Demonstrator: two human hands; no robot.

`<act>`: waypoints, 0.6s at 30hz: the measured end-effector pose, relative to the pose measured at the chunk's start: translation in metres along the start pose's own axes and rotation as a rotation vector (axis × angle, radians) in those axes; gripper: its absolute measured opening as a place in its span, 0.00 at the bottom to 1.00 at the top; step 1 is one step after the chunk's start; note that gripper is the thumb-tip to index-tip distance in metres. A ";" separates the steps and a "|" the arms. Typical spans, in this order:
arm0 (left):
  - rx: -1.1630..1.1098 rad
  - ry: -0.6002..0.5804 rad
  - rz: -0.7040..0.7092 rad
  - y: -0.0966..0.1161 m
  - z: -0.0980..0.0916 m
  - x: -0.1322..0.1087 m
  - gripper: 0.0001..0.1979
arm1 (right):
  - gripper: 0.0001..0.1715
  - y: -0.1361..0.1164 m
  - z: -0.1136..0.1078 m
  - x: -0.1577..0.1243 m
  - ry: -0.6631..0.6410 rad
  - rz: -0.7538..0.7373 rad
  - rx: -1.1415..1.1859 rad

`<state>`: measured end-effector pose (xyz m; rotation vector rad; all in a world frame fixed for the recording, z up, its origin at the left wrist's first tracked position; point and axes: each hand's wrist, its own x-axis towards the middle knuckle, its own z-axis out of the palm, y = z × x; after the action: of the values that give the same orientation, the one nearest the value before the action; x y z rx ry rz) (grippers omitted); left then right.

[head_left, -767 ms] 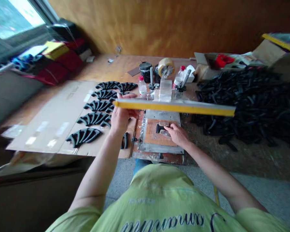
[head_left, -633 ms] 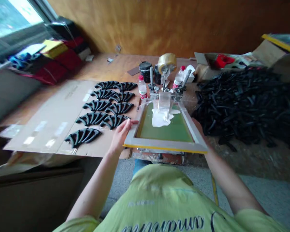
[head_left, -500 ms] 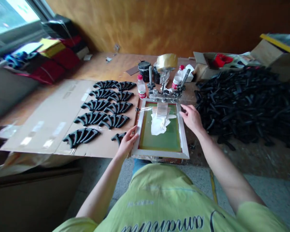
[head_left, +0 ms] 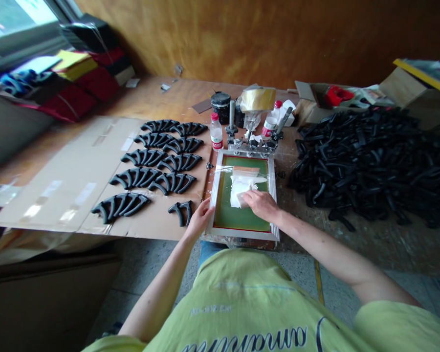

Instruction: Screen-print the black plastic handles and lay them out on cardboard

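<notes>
A screen-printing frame [head_left: 275,195] with green mesh lies flat on its base in front of me. White ink is smeared on the mesh around a pale squeegee [head_left: 242,183]. My right hand [head_left: 261,204] rests on the mesh with its fingers curled on the near edge of the squeegee. My left hand [head_left: 201,217] presses the frame's left rail near the front corner, fingers together. A single black curved part [head_left: 183,212] lies just left of that hand.
Rows of black curved parts [head_left: 157,161] lie on flattened cardboard [head_left: 69,186] to the left. A big heap of black parts [head_left: 374,161] fills the right. Bottles [head_left: 216,131], a black pot [head_left: 220,104] and a tape roll [head_left: 257,99] stand behind the frame's hinge clamps.
The frame, held up by my left hand, has swung down flat. My right hand left the part on the base, came round the frame's right side and landed on the squeegee.
</notes>
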<state>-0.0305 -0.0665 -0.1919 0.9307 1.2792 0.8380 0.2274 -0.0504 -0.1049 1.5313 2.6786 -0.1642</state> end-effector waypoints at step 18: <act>0.075 0.046 0.011 0.013 0.003 -0.008 0.39 | 0.10 0.013 -0.002 0.005 0.194 -0.021 0.150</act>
<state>-0.0289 -0.0690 -0.1766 0.9843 1.3540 0.8289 0.2359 -0.0399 -0.1044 1.6395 2.8932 -0.2345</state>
